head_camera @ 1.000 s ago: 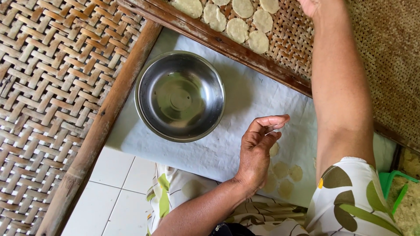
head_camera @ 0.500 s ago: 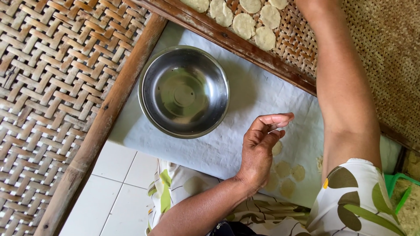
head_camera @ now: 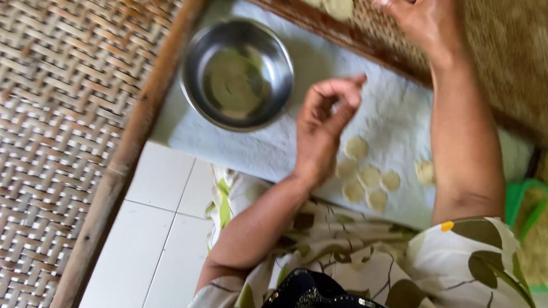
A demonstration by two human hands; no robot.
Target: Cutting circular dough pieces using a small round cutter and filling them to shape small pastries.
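1. Your left hand (head_camera: 322, 128) hovers over the white cloth (head_camera: 268, 154), just right of the steel bowl (head_camera: 237, 71). Fingers curled, thumb and forefinger tips close together; can't tell whether they pinch anything, too blurred.
2. Your right hand (head_camera: 422, 23) is up beyond the bowl, on the woven tray (head_camera: 502, 63) w/ the wooden rim. Fingers partly cut off by the frame edge, so can't tell their state.
3. Dough discs (head_camera: 368, 177): a small cluster lies flat on the cloth, right of the bowl & nearer your body, just under your left wrist. One more disc (head_camera: 339, 7) sits on the tray beyond the bowl.
4. Risk, as I judge it: your left wrist hangs close above the cluster; drop it & you'd squash or smear discs.
5. Risk: discs lie nearly touching; they may stick together.
6. Risk: your right forearm crosses above the cloth; a low sweep could drag the outermost disc.
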